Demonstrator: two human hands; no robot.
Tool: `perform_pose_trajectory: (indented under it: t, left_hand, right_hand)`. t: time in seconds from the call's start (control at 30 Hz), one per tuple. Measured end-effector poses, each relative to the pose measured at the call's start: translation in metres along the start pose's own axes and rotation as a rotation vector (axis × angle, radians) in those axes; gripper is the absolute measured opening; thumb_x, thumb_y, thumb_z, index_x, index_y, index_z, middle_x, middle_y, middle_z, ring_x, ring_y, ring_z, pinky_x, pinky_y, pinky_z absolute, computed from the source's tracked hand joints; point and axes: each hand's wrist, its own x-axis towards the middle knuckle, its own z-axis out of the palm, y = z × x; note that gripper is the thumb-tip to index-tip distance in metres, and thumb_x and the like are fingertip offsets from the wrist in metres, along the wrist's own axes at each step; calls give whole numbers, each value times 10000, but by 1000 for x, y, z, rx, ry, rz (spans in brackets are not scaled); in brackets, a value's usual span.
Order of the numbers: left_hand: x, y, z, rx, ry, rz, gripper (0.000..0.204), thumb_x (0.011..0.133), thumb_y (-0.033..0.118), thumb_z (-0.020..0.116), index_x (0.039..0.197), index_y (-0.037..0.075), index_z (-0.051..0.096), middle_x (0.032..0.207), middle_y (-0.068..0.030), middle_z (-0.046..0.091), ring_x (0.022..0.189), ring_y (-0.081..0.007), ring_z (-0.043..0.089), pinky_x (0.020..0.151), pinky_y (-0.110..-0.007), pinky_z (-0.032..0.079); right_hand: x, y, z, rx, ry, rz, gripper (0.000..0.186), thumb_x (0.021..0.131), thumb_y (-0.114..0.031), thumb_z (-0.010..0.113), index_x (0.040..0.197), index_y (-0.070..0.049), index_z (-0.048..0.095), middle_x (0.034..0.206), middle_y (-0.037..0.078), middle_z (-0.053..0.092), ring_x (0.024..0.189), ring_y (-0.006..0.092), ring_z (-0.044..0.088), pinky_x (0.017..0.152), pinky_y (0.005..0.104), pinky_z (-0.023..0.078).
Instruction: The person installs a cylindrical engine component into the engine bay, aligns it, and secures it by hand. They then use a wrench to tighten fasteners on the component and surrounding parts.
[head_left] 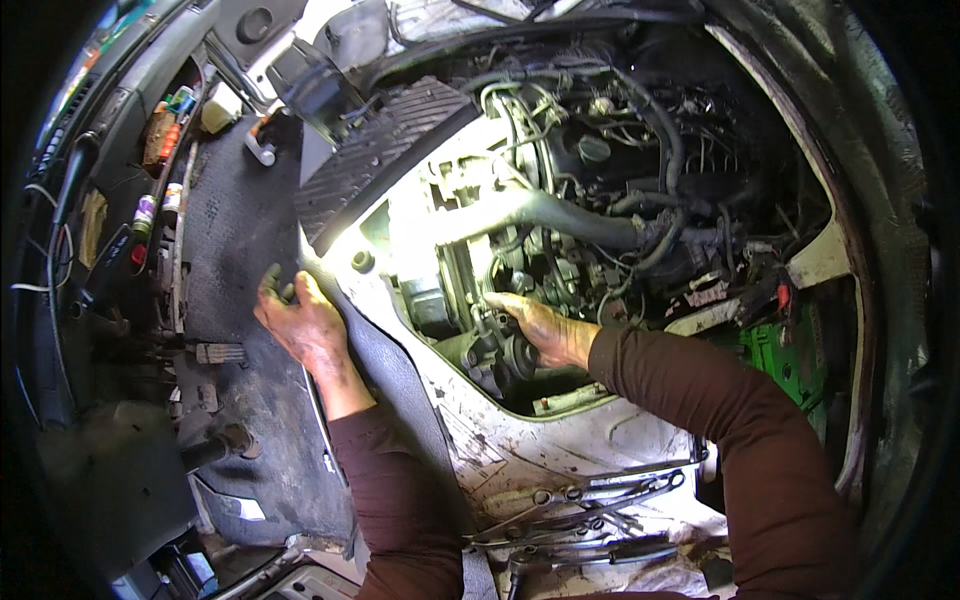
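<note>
My right hand [545, 330] reaches into the engine bay, its fingers bent round a dark metal engine part with a round body [510, 352]. The fingertips rest near the top of that part; their undersides are hidden. To its left sits a dark box-shaped part [428, 303] under bright light. My left hand [305, 325] hovers by the white rim of the engine opening [425, 370], over the dark cab floor. Its fingers are bent but apart, with nothing seen between them. The engine [600, 150], with hoses and a thick grey pipe [560, 215], fills the bay.
Several wrenches [590, 495] and a ratchet [530, 562] lie on the white panel at the front. A ribbed black cover [400, 150] stands at the opening's far left. Bottles [145, 212] fill a door pocket. A green panel [785, 360] shows at right.
</note>
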Motion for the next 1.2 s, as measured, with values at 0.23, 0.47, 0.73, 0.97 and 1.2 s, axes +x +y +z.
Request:
perform_pose_trajectory:
  t: [0.23,0.47,0.73,0.97,1.2]
  left_hand:
    - [-1,-4,-1,-15,-31,-47,379,912,130,654,1251,-31,598,1164,-220,546,1057,-342,584,954,-421,465]
    - [2,-5,-6,-14,-47,-58,392,897,125,669,1254,-22,603,1172,-206,546,1035,-325,596,950,-414,467]
    - [4,-12,-4,-73,-52,-99,325,903,108,672,1192,-39,648,1177,-222,586,1093,-337,616,970,-399,479]
    - [3,-9,-1,-145,-69,-160,313,901,95,674,1184,-36,661,1177,-212,596,1061,-337,633,967,-404,485]
    - [3,-7,-8,-130,-86,-148,322,910,125,665,1186,-40,661,1176,-221,602,1106,-359,612,1003,-412,460]
  right_hand:
    - [-5,-9,11,-93,41,87,293,965,-392,602,1005,-118,699,868,69,733,724,220,696,719,397,594]
    - [-11,-10,16,-147,55,77,306,987,-382,563,1061,-115,691,905,91,727,777,216,708,764,381,593]
    - [-4,-10,9,-132,19,75,261,991,-361,584,1005,-131,706,883,65,735,757,200,703,727,370,588]
    - [-2,-10,4,-138,43,46,301,992,-396,582,1029,-118,692,911,107,740,760,228,719,725,390,608]
    - [-4,-11,9,-151,30,37,288,992,-377,588,1016,-113,701,896,86,741,735,214,711,703,377,602]
